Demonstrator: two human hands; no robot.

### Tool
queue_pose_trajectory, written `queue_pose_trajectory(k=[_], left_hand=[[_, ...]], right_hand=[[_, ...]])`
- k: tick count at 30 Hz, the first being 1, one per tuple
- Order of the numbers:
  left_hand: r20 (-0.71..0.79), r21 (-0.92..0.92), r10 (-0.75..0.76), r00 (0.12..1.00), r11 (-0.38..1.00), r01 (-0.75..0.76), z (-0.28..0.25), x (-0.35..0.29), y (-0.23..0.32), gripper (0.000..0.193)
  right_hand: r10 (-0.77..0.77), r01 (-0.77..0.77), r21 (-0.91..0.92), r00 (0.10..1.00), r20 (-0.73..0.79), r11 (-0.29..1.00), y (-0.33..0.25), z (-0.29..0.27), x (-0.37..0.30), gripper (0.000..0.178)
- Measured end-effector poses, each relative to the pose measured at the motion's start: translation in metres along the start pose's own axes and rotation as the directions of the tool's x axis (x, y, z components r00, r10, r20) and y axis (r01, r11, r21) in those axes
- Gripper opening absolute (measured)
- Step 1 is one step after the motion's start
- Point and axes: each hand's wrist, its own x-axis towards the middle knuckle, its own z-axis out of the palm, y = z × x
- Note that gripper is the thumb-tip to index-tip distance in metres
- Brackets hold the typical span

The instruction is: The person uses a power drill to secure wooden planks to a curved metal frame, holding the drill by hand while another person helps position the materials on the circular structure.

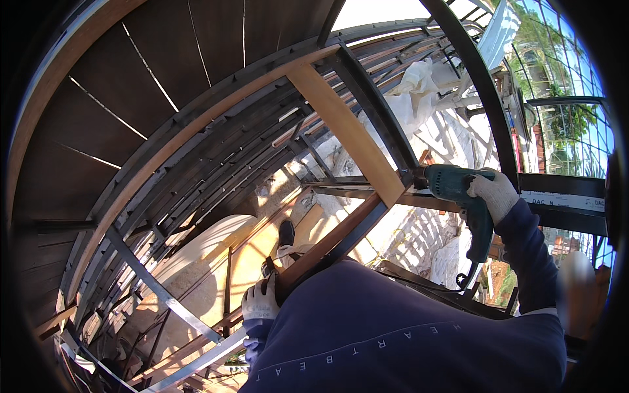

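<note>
My right hand [495,194], in a pale work glove, is wrapped around the rear of a green corded power drill [452,183]. The drill lies level, its handle hanging down and its chuck against the corner of a dark metal frame. Beside that corner, a flat tan strip [347,128] runs up and to the left. My left hand [261,299], also gloved, grips the lower end of a brown and black metal beam [334,245] close to my body. Part of that grip is hidden behind the beam.
Curved rows of dark metal bars [216,150] and dark panels [164,65] fill the left. Below the frame are a sunlit floor [262,229] and my shoe [286,232]. White plastic sheeting [413,98] hangs beyond. A dark beam [563,203] crosses at right, near a wire mesh [557,72].
</note>
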Motion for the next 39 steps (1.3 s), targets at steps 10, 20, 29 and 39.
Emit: queue_pose_trajectory(k=[10,20,29,39], left_hand=[[0.402,-0.008,-0.19,0.896,0.977,0.211,-0.054,0.023,0.027,0.088],[0.097,-0.324,0.102,0.99,0.944,-0.065,-0.068,0.004,0.03,0.074],[-0.351,-0.823,0.063,0.934,-0.496,-0.276,-0.11,-0.049,0.083,0.056],[-0.41,-0.566,-0.373,0.832,-0.612,-0.553,-0.046,-0.173,0.041,0.039]], right_hand=[[-0.213,0.298,0.621,0.954,-0.21,0.725,0.132,0.027,-0.039,0.053],[-0.488,0.267,0.792,0.872,0.044,0.548,0.225,0.07,-0.062,0.073],[-0.766,0.465,0.648,0.564,0.308,0.603,0.22,0.123,-0.069,0.074],[-0.829,0.686,0.548,0.146,0.54,0.478,0.2,0.196,-0.101,0.078]])
